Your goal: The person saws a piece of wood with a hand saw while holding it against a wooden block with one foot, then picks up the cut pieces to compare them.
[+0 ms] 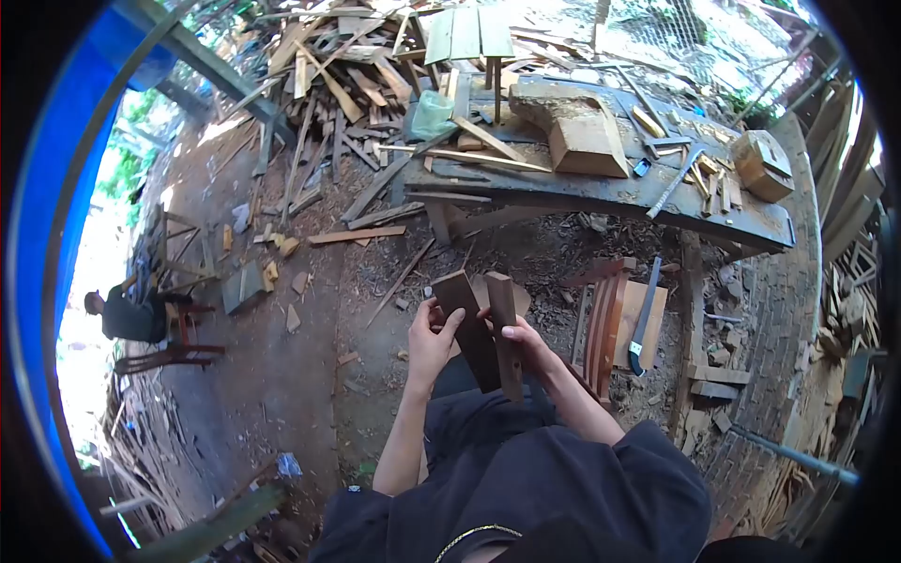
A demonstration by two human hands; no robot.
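In front of my lap, my left hand grips a wide dark board, thumb on its face. Beside it, my right hand is wrapped round a narrower brown wooden piece, which stands nearly upright. The two pieces are close together, their upper ends leaning slightly apart. Part of a lighter round-edged surface shows behind them. To the right, a handsaw with a dark handle lies on a wooden chair with reddish slats.
A long workbench ahead carries a large carved wood block, another block, tools and offcuts. Scrap wood is heaped behind it. At far left a person sits near a chair. A brick strip runs along the right.
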